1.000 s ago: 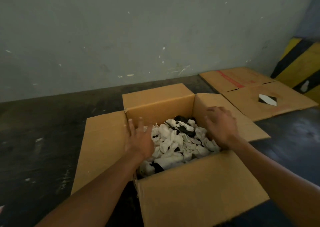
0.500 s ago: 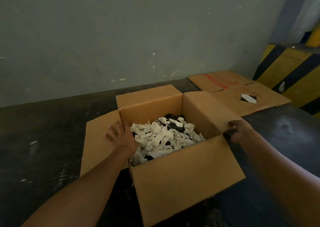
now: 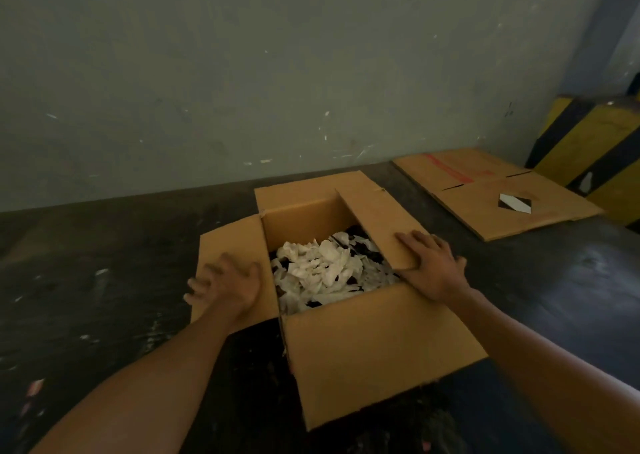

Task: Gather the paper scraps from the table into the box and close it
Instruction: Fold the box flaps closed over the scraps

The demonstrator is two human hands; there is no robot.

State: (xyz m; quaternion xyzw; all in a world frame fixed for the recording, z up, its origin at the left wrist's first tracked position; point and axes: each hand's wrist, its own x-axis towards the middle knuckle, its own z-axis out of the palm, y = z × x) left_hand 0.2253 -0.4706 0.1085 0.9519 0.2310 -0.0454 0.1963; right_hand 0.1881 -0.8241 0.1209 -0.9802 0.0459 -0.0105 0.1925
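Cardboard fills the middle of what we see: the box (image 3: pixel 377 346) sits on the dark table (image 3: pixel 104 280), turned a little so that its near corner points toward us and its long axis runs from near left to far right. Between our two hands lie the paper scraps (image 3: pixel 325 273), a white heap with some dark pieces mixed in, inside the box and below its rim.

Our left hand (image 3: pixel 230 285) rests on the left flap (image 3: pixel 230 245), which lies folded outward and nearly flat; the fingers are spread and blurred (we cannot tell whether they curl round the flap's outer edge). Our right hand (image 3: pixel 431 268) grips the near end of the right flap (image 3: pixel 375 223), fingers laid over its top face, thumb at its edge; that flap tilts inward over the scraps. The far flap stands up beyond both hands, and the near flap hangs out toward us.

Well beyond the right hand, a flattened carton (image 3: pixel 491 194) lies on the table.
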